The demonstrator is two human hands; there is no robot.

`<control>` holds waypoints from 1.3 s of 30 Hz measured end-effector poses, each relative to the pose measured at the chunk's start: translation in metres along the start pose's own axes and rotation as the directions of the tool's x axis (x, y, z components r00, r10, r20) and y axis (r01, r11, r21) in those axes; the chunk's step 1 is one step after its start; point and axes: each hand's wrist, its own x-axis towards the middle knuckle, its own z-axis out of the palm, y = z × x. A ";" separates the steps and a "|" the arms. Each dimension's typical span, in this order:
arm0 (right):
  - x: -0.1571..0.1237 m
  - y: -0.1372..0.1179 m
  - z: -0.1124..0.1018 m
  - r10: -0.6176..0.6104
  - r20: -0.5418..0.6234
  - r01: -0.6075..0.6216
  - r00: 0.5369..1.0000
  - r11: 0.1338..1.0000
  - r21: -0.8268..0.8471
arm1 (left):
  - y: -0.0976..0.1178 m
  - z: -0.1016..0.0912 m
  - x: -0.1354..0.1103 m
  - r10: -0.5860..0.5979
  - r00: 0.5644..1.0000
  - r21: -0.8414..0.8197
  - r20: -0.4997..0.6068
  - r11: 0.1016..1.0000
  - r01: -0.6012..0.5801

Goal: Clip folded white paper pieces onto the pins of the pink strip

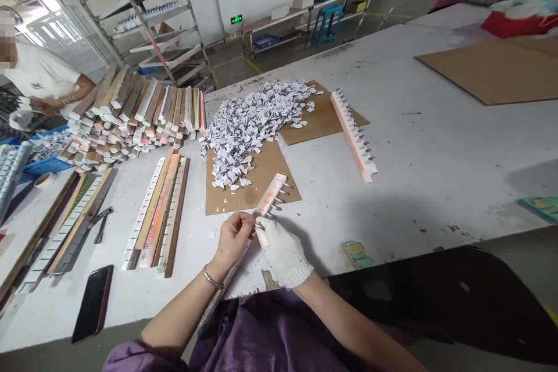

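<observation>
A long pale pink slotted strip (pixel 271 193) runs from the table edge toward a brown cardboard sheet (pixel 265 177), with small metal clips along its right side. My bare left hand (pixel 233 238) is closed around the strip near its middle. My right hand (pixel 283 250), in a white knit glove, pinches a small metal clip (pixel 260 225) against the strip's edge. A heap of small white folded paper pieces (pixel 253 122) lies across the cardboard beyond the strip.
A second clip-filled strip (pixel 354 135) lies to the right. Strips and wooden slats (pixel 159 212) lie to the left, a stacked pile (pixel 131 113) behind them. A black phone (pixel 92 302) and pliers (pixel 101 224) sit front left. Another person (pixel 39 84) works far left. Cardboard (pixel 492 70) lies far right.
</observation>
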 end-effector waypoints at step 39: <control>0.034 0.041 0.011 0.042 0.260 0.103 0.965 0.847 -0.521 | -0.052 -0.001 0.038 0.115 0.955 0.664 0.273 0.696 -0.273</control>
